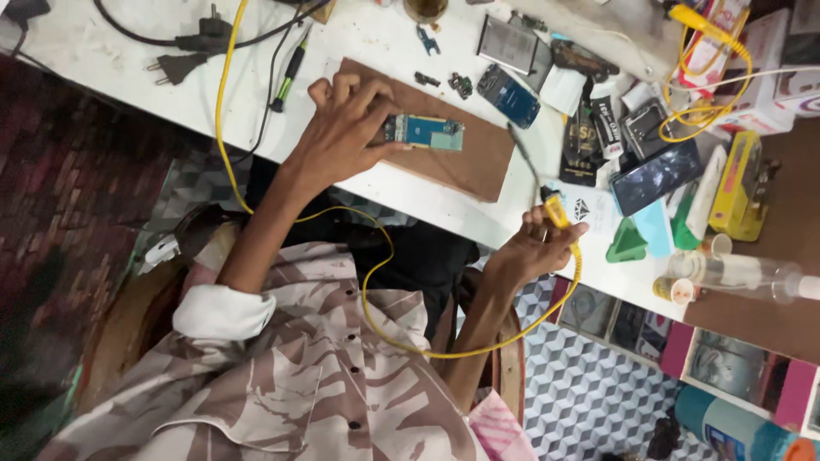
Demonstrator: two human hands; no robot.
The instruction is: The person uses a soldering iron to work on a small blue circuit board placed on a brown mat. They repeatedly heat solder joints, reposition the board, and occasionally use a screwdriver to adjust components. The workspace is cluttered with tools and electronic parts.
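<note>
Two hands at work at the white bench (401, 183); your left hand (342, 128) sits on the brown board (474, 158), fingers curled and pinched on the near end of a small circuit board (424, 132), which lies flat on the brown board and sticks out past your fingertips; your right hand (534, 248) hangs off the bench edge, closed around the yellow handle of a soldering iron (555, 209), its thin dark tip pointing up and away from the hand toward the brown board's far corner, not touching the circuit board; yellow cable (384, 256) runs from that handle down in a loop under your wrist and across your lap, then up past your left forearm; just beyond your left knuckles lie small dark loose parts (459, 84); beyond those a blue phone body (509, 96); past your right hand a dark phone (656, 177), a green triangular pick (628, 243) and a clear bottle (743, 275); left of your left hand a green-handled screwdriver (289, 78) and a black plug (178, 67); both hands well apart.
</note>
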